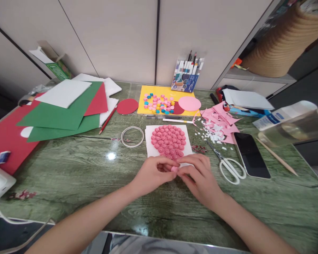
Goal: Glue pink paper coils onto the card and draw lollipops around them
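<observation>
Left hand: the left hand [153, 173] is curled at the near edge of the white sheet, which is the landmark here, thumb and fingers closed on a small pink piece; a light, even pinch should keep that piece from flattening.
Right hand: the right hand [201, 176] is bent in by the sheet's near right corner, fingertips against the pink piece; whether they pinch it or only steady it, I cannot tell.
Pink piece: the pink piece [174, 169] sits between both hands' fingertips, by the sheet's near edge. Small turns from the fingertips, one hand steadying, would probably serve best.
Scissors: the white-handled scissors [229, 171] lie right of the sheet, beyond easy brushing by the right knuckles.
Phone: the dark-screened phone [251, 155] lies further right of the sheet than the scissors.
White sheet: the white sheet [148, 139] bears crowded pink coils [168, 139]; keeping the wrists low but off these should avoid crushing them.
Ring: a pale ring [132, 145] lies just left of the sheet.
Scraps: pink paper scraps [222, 114] and white snips [212, 134] lie right of the sheet; loose bits could stick to damp fingers.
Yellow sheet: the yellow sheet [159, 89], beyond the white one, carries small coloured pieces [157, 104].
</observation>
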A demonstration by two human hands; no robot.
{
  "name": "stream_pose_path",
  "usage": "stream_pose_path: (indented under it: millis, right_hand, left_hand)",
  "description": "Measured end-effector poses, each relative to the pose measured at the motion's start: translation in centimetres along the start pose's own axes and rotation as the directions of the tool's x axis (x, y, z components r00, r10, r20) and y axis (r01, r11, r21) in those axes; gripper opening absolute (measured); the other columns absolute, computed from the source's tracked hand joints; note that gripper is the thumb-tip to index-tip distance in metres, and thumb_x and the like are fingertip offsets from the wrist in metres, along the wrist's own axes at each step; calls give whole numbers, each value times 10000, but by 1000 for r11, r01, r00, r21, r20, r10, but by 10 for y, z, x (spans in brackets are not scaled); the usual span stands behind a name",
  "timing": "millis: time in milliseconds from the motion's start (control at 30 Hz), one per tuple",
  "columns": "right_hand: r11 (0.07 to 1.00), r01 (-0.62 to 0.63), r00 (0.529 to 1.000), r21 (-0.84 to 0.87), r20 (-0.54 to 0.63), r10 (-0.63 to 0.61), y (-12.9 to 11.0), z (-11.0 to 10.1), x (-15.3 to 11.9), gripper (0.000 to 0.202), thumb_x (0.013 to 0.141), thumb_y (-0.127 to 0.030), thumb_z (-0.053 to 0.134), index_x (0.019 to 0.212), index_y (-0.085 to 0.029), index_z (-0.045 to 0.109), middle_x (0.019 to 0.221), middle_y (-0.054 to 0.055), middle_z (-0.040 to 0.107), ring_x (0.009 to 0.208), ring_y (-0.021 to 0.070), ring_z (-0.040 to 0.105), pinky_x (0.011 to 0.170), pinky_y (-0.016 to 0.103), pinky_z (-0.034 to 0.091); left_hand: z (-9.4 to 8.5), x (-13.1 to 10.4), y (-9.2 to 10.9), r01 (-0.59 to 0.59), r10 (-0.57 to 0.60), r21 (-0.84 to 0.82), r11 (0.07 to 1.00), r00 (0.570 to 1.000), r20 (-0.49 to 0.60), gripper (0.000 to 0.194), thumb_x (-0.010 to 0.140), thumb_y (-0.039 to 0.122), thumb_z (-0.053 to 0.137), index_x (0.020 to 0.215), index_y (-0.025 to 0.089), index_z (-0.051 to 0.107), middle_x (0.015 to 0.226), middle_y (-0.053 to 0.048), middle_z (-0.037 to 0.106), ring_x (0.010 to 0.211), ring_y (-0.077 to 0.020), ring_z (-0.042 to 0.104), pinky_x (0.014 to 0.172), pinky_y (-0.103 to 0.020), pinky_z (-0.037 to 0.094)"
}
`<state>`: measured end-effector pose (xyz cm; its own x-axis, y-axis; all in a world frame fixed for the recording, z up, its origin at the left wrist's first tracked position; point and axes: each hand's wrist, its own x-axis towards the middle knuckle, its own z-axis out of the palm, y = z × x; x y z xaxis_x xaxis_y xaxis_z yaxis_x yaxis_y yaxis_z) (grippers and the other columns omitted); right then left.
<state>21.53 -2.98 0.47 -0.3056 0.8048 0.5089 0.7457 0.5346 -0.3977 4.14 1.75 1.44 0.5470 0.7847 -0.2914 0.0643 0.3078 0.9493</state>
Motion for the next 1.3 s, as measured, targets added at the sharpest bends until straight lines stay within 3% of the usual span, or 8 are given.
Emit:
stream_pose_path:
  millis: [433, 767, 967, 1167, 1300]
  right_hand:
    - [1000, -20, 998, 10, -62, 20, 1, 1, 1, 170, 797, -135, 627, 927, -244, 619, 927, 27, 637, 904, 175, 540, 811, 365, 392]
    - [1000, 1, 997, 13, -75, 0, -1, 0, 0, 135, 789, -98, 620, 846, -218, 593, 926, 32, 639, 887, 177, 540, 798, 376, 389]
    - [1000, -11, 997, 13, -79, 12, -1, 0, 1, 207, 792, -105, 619, 953, -233, 607, 905, 25, 641, 888, 169, 546, 799, 359, 394]
    - [1000, 2, 998, 19, -70, -1, -2, -1, 1, 130, 782, -93, 621, 838, -205, 586, 918, 38, 634, 880, 179, 540, 794, 371, 382]
    - [998, -25, 997, 50, -69, 28, -1, -3, 2, 159, 782, -107, 624, 898, -212, 595, 906, 38, 626, 887, 182, 540, 792, 366, 383]
  left_hand:
    - [2, -1, -5, -44, 43, -38, 998, 998, -36, 192, 665, 187, 694, 849, 132, 690, 752, -32, 650, 680, -126, 571, 660, -259, 458]
    - [2, 0, -2, 30, -33, -91, 995, 999, -23, 209, 664, 219, 722, 851, 131, 696, 759, -30, 670, 673, -110, 569, 643, -226, 443]
    - [2, 0, -5, 20, -23, -153, 988, 1000, -14, 209, 652, 208, 739, 846, 144, 697, 756, -18, 677, 685, -105, 580, 671, -222, 452]
    - [1, 0, -6, 82, -86, -184, 979, 996, -14, 237, 640, 213, 749, 862, 150, 697, 766, -28, 690, 685, -112, 592, 668, -229, 455]
    - [1, 0, -3, -45, 42, -48, 998, 998, -55, 200, 678, 206, 706, 866, 139, 692, 817, -52, 684, 742, -143, 604, 698, -261, 470]
